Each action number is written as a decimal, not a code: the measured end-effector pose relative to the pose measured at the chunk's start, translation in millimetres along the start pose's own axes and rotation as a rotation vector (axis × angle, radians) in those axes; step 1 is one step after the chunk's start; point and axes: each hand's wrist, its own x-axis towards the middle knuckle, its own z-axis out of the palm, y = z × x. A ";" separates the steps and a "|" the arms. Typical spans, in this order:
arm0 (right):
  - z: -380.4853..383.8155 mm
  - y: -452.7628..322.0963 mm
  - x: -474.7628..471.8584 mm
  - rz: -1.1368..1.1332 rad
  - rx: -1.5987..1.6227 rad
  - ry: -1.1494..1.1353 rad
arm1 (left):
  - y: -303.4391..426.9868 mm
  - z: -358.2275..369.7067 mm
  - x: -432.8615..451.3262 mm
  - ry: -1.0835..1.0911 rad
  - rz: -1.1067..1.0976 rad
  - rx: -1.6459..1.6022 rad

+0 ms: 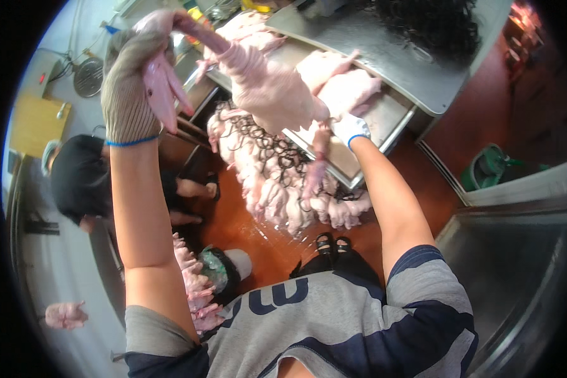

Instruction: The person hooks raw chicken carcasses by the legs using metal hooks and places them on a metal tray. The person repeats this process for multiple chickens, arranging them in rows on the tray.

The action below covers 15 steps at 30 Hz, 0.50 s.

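A plucked duck (274, 90) is stretched in the air between my two hands. My left hand (132, 90), in a grey-beige knit glove, is shut around its neck near the head, and the duck's head (160, 97) hangs down beside the glove with the bill parted. At the body's lower end is my right hand (351, 128), in a white glove with a blue cuff edge, its fingers closed there and partly hidden. A pinkish limb (317, 163) dangles below that hand. Behind it, more plucked ducks (349, 90) lie in a metal tray (392, 120).
Many plucked ducks (269, 198) with black hooks (274, 151) are massed below the tray. A steel counter (330, 30) bears a heap of black hooks (430, 23). At left a person in black (80, 175) bends over. A white bucket (239, 262) and green bucket (484, 170) stand nearby.
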 end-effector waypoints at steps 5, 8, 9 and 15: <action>-44.5 82.9 -37.6 -0.158 0.045 0.359 | -26.5 73.1 28.8 -0.048 0.041 -0.202; -98.7 153.9 -31.5 -0.184 0.166 0.481 | -42.0 108.7 43.8 0.026 0.119 0.043; -130.4 163.2 -29.9 -0.137 0.143 0.494 | -49.4 124.0 44.9 0.053 -0.039 -0.158; -308.6 209.3 51.5 -0.231 0.149 0.909 | -130.0 154.3 36.3 0.169 -0.201 -0.096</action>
